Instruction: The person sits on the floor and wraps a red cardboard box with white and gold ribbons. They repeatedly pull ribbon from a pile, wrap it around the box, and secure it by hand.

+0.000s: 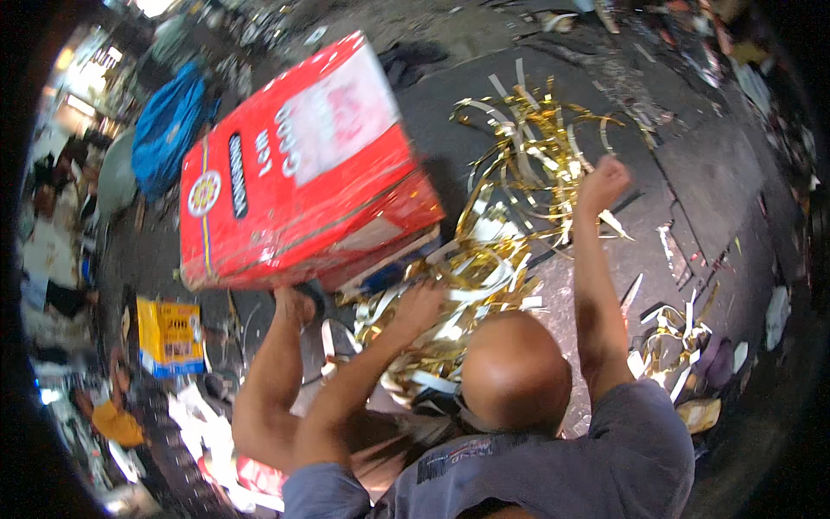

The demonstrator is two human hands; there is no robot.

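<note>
Our right hand is clenched in a fist, lifted over the gold foil strips; our left hand curls down into them, but we cannot tell whether it grasps any.
The strips lie in a loose tangle on the dark ground ahead of us. A big red carton stands tilted just left of the tangle, a small yellow box lower left.
</note>
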